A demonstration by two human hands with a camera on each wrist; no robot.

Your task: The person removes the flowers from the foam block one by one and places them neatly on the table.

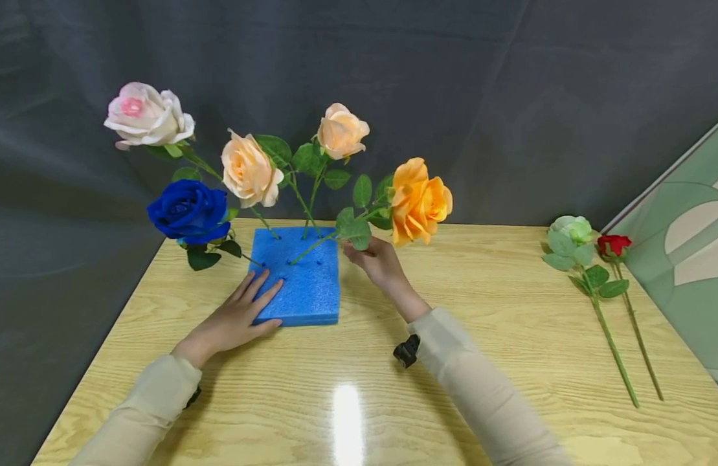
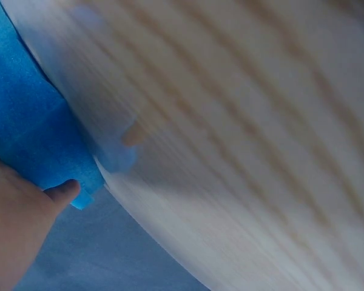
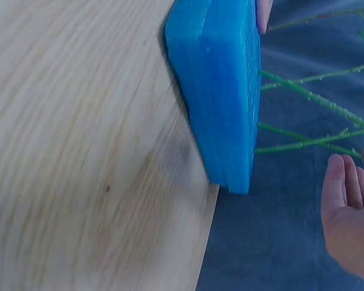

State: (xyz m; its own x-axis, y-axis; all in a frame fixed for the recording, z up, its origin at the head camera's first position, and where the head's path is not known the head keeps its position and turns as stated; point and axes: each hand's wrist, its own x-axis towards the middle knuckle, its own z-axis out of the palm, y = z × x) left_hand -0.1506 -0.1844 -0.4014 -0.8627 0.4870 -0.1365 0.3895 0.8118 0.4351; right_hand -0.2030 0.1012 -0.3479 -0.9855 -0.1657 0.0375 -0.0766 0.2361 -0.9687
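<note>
My left hand (image 1: 236, 320) rests on the front left of a blue foam block (image 1: 309, 294), its fingers spread flat. In the left wrist view the thumb (image 2: 64, 193) lies along the block's edge. My right hand (image 1: 379, 265) is right of the block, beside the leaves of an orange rose (image 1: 419, 200) whose stem leans out of the foam. In the right wrist view its fingers (image 3: 333, 182) are fairly straight, near the green stems; no stem shows between them. A blue rose (image 1: 190, 212), a pale pink rose (image 1: 149, 116) and two peach roses (image 1: 250, 169) also stand at the block.
At the table's right lie a pale green rose (image 1: 571, 230) and a red rose (image 1: 614, 246), stems pointing towards the front. A dark curtain (image 1: 481, 97) hangs behind the wooden table (image 1: 481, 291). A panel with green leaf shapes (image 1: 679, 226) stands at the right.
</note>
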